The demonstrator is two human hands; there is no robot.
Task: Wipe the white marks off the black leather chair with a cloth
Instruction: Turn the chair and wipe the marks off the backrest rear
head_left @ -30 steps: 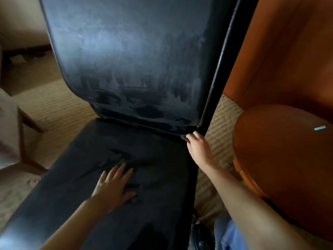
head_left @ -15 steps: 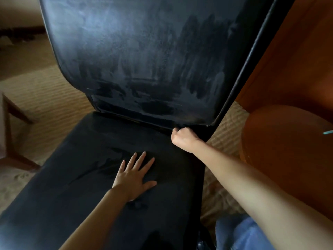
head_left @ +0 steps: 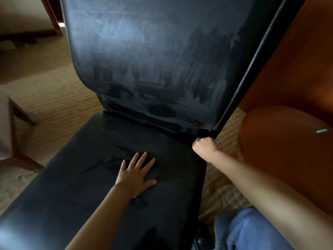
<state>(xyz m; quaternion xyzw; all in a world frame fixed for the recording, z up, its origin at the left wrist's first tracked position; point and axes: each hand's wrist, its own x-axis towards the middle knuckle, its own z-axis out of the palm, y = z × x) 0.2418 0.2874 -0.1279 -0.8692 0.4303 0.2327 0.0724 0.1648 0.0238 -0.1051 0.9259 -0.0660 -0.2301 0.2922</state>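
Since a second ago the right hand [head_left: 204, 147] has been closed into a fist at the backrest [head_left: 153, 60] corner, any grip hidden; the left hand [head_left: 136, 175] is kept flat, fingers spread, on the seat [head_left: 81, 186]. The black leather chair [head_left: 180, 192], stood on the carpet [head_left: 45, 91], is faced toward the camera, its seat's length run away from it.

No legible text, label, brand, number or sign is found on any surface in view. One item noted: a small teal dash [head_left: 321, 131] on the round orange-brown wooden table top [head_left: 288, 159], to the right of the black leather chair [head_left: 162, 60]. It is too small and blurred to read as a character.
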